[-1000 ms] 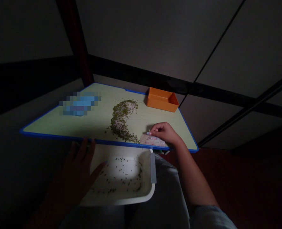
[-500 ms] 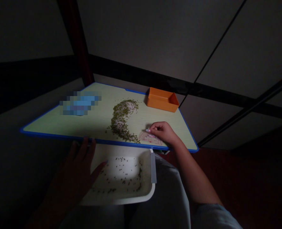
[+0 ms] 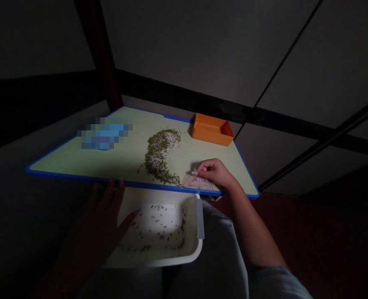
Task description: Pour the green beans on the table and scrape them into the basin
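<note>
My right hand [image 3: 213, 172] is closed in a pinch at the upper edge of a clear, pink-marked half-round protractor [image 3: 199, 184], near the board's front edge. Its fingers hide part of the protractor. Left of it, small green beans [image 3: 157, 151] lie in a curved heap on the pale board [image 3: 130, 153] with a blue rim. My left hand [image 3: 104, 211] is open, fingers spread, in shadow over the left side of a white basin [image 3: 159, 262]. Scattered dark beans lie on the basin's floor.
An orange open box [image 3: 211, 135] stands at the board's back right. A blurred-out blue item [image 3: 104, 136] lies at its left. The basin sits below the front edge, by my legs [image 3: 208, 257]. Dark panelled walls rise behind.
The protractor has shifted slightly right and my right fingertips have moved a little towards me. My left hand, the bean heap and the basin look the same.
</note>
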Demonstrator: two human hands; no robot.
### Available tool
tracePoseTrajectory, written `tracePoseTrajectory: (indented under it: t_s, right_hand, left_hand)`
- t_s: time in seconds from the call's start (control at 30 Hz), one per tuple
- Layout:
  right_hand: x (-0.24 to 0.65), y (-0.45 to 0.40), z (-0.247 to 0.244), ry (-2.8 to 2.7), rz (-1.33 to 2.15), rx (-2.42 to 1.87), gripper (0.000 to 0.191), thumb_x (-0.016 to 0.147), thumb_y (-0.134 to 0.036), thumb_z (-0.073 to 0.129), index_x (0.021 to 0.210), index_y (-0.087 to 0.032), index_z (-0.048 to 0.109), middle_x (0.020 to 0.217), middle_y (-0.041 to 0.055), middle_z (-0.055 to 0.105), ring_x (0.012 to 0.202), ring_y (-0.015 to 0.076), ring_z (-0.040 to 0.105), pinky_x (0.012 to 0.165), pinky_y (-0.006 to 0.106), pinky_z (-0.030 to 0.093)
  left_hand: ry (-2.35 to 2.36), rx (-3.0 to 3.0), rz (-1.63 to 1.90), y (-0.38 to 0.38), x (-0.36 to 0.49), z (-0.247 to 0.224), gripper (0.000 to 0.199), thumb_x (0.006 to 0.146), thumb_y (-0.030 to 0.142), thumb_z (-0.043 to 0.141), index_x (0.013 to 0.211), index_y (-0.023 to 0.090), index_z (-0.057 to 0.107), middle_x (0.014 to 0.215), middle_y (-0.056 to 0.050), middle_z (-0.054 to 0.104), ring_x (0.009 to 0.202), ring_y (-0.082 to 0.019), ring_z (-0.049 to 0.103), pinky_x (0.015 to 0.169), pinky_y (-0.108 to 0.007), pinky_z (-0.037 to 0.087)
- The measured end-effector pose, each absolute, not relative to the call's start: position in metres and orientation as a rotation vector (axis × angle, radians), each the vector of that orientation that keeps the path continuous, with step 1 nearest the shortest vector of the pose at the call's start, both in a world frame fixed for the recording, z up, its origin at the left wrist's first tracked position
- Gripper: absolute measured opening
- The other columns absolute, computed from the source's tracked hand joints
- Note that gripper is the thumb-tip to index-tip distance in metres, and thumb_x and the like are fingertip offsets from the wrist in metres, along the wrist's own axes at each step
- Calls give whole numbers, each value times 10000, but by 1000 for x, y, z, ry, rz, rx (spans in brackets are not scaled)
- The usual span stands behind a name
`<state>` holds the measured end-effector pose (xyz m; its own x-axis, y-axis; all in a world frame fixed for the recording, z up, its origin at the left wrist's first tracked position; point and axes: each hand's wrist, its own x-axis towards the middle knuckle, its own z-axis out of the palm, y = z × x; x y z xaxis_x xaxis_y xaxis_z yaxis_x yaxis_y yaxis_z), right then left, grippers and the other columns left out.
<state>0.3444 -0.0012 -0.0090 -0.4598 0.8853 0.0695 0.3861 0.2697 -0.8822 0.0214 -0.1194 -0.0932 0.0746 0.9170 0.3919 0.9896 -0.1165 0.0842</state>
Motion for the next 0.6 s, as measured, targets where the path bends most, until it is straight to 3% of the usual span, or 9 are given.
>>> tracePoseTrajectory:
  t_s: [0.6]
  right_hand:
    - [341,0,-14,-2021,1086,-1129,355,749,-466,683,647,-130,631,514,-45,450,497,67,336,485,219,228]
  left_hand:
    - [-1902,-2126,-510,-119,22,-92,818,831,616,306,1479,119,256,1576,-194,289,1468,-426,191,1095,-605,354]
